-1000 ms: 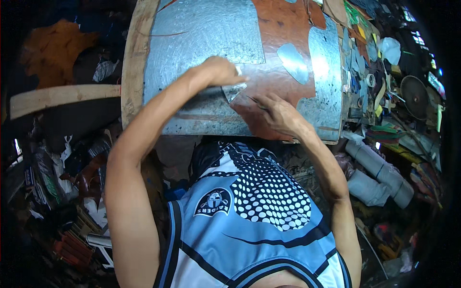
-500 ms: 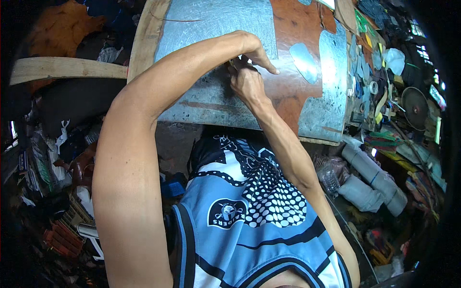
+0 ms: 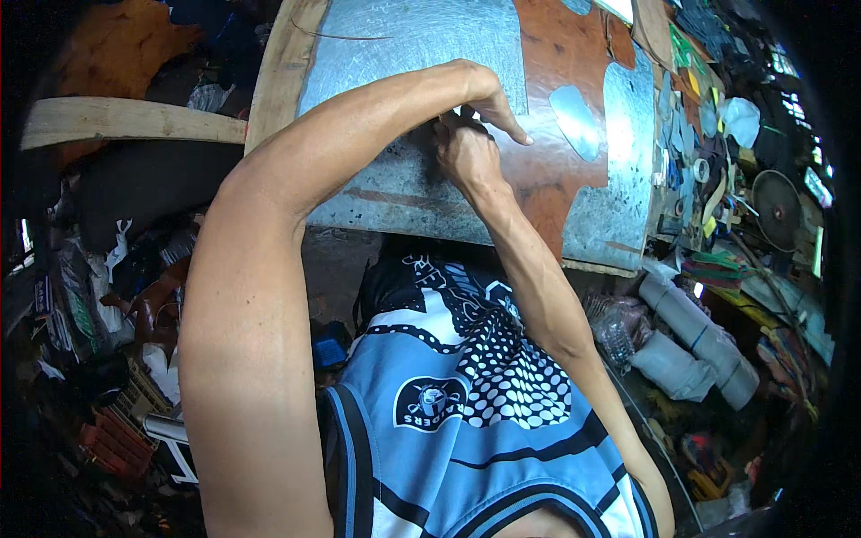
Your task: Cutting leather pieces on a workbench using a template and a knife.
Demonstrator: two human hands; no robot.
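Observation:
A sheet of brown leather lies on a scratched grey metal surface. My left arm reaches across from the left, and my left hand bends down over the leather's left edge. One of its digits is stretched out, its tip on the leather; the other fingers are mostly hidden. Just below it, my right hand is closed, knuckles up, close to the left hand. What it grips is hidden behind the left wrist. Right of the hands is a rounded shiny grey shape within the leather; I cannot tell whether it is a hole or a template.
A wooden board edges the table at left, with a wooden beam beyond it. Scraps and a tape roll crowd the right side, near a round fan. Grey wrapped rolls lie lower right; a red crate stands lower left.
The whole view has shifted slightly, so the table and both arms appear a little to the right. The hands keep nearly the same place and pose on the leather.

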